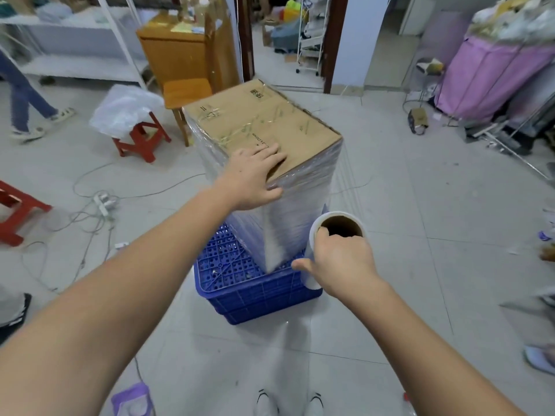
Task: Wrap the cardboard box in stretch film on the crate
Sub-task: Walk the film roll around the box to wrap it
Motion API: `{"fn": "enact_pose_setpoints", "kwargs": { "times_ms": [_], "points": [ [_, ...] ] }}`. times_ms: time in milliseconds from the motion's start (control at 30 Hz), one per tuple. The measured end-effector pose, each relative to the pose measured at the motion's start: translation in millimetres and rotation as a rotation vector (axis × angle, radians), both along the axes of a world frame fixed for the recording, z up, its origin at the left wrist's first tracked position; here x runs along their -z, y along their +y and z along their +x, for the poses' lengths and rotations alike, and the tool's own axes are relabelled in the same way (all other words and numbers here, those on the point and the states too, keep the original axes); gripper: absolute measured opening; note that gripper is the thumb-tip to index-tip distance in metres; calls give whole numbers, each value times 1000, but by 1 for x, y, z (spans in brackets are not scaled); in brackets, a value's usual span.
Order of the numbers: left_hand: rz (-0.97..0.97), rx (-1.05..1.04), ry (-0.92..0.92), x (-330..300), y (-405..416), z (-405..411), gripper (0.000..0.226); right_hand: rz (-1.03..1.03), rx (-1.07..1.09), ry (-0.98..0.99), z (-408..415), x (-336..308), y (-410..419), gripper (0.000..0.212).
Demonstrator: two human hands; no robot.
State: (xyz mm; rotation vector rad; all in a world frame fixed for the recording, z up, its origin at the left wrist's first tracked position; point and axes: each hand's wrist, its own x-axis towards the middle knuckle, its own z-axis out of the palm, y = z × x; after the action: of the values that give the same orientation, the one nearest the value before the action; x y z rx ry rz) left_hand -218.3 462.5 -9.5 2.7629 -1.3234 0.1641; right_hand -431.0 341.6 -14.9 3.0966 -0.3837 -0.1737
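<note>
1. My left hand (253, 175) lies flat on the near corner of the cardboard box (261, 124) — the grip spread, fingers straight across the top face, thumb down over the film-covered edge. It presses and curls round nothing.
2. My right hand (339, 259) holds the roll of stretch film (338, 226). The grip is curled: fingers hooked over the rim into the brown core, thumb stuck out to the left beside the roll's lower part. The roll stands roughly upright, just beside the box's near right corner.
3. A sheet of stretch film (345, 175) runs taut from the roll up along the right side of the box.
4. The one cardboard box stands on end on the one blue crate (240, 283), turned so a corner points at me. Its sides are cloudy with film layers; the top face shows bare cardboard with tape and print.
5. The crate sits on the tiled floor (420, 250), its perforated top showing to the left of the box.
6. Count round about: two red stools — one (141, 139) behind left with a white plastic bag (126, 109) on it, one (18, 211) at the left edge.
7. One wooden chair (186, 91) stands behind the box, before a wooden cabinet (177, 49).
8. One power strip (103, 202) with trailing cables lies on the floor, left.
9. Another person's legs (24, 97) show far left.
</note>
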Motion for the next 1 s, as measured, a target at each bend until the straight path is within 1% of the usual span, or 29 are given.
{"fn": "enact_pose_setpoints", "kwargs": {
  "times_ms": [67, 133, 167, 200, 333, 400, 500, 567, 600, 667, 767, 833, 900, 1000],
  "points": [
    [131, 75, -21, -5, 12, 13, 104, -34, 45, -66, 2, 4, -1, 68],
    [229, 104, -24, -6, 14, 16, 128, -73, 62, -112, 0, 6, -4, 66],
    [249, 101, -20, -5, 12, 15, 135, -75, 59, -119, -1, 7, -6, 64],
    [252, 94, -19, -3, 10, 14, 138, -66, 53, -121, -1, 7, -8, 61],
    [234, 82, -40, 3, 4, 14, 130, -50, -17, -146, -8, 8, -19, 40],
    [254, 82, -44, 0, 3, 13, 127, -92, -104, -208, -16, 10, -19, 35],
    [274, 67, -40, -3, -3, 9, 125, -160, -251, -304, -24, 12, -22, 44],
    [271, 57, -35, -4, -8, 8, 125, -151, -364, -337, -25, 12, -24, 51],
    [269, 52, -30, -4, -9, 7, 125, -133, -432, -336, -25, 10, -24, 53],
    [268, 43, -22, -5, -8, 6, 125, -109, -570, -316, -23, 5, -20, 50],
    [277, 33, -28, -5, -7, 4, 124, -91, -738, -273, -18, 1, -10, 54],
    [280, 31, -34, -4, -6, 4, 124, -71, -831, -249, -14, 5, -2, 50],
    [271, 29, -32, -4, -5, 4, 123, -45, -909, -228, -10, 10, 5, 39],
    [264, 24, -36, -2, -4, 3, 123, 15, -968, -236, -3, 12, 12, 30]
  ]
}}
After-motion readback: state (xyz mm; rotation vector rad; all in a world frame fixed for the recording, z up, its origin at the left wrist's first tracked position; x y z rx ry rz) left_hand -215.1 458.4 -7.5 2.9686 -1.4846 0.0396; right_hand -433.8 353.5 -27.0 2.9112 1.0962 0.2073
